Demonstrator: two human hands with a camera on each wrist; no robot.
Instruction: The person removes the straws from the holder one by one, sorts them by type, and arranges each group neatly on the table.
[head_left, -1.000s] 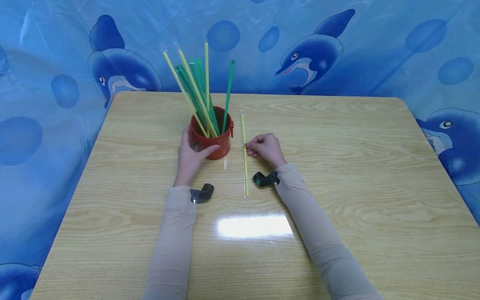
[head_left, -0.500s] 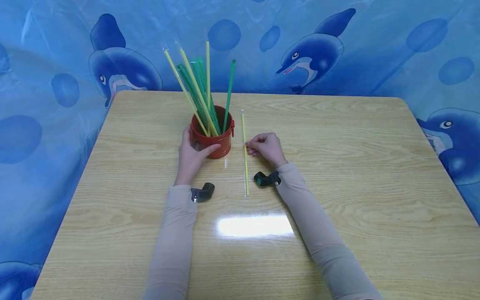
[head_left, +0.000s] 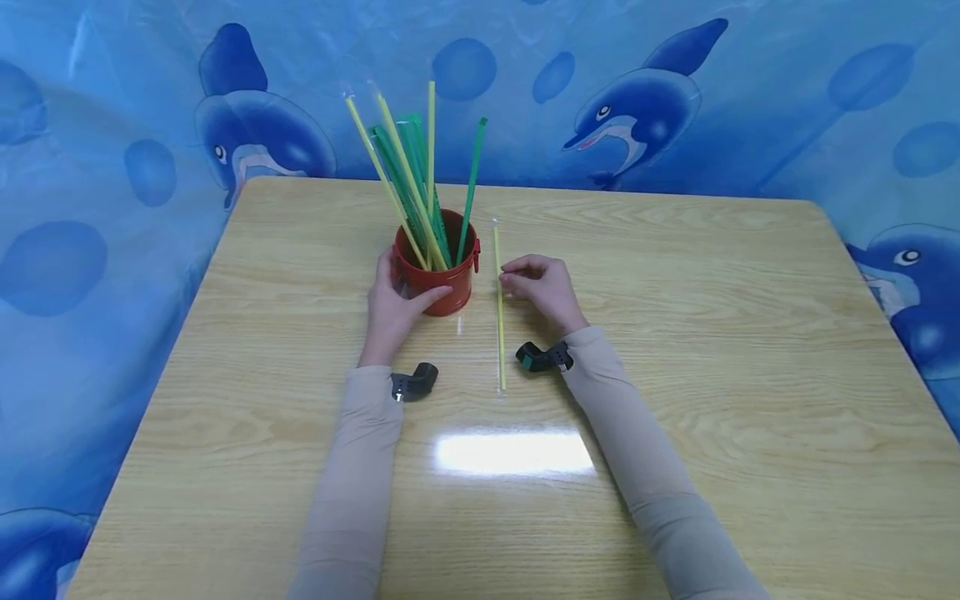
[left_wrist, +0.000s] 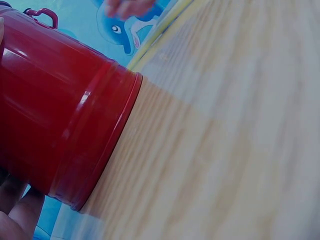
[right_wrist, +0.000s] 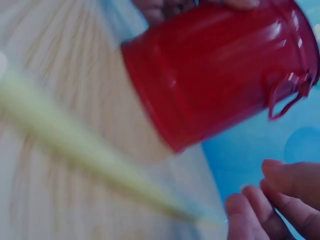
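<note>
Head view: left hand [head_left: 393,312] holds the red bucket [head_left: 459,279] between thumb and fingers; right hand [head_left: 550,292] has fingers slightly parted, a yellow straw [head_left: 500,333] beside their tips.

A pale wood-grain table [head_left: 750,350] with rounded far corners reflects a bright white glare [head_left: 513,453]. Behind it spreads blue sheeting [head_left: 315,67] printed with dolphins [head_left: 641,112].

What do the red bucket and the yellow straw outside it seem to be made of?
Red bucket: probably painted metal, glossy, as bright highlights sit on its ridges; hard plastic is possible. Yellow straw: smooth, evenly coloured, likely plastic, perhaps paper. Its clear wrapper, transparent past the end, suggests plastic film.
</note>
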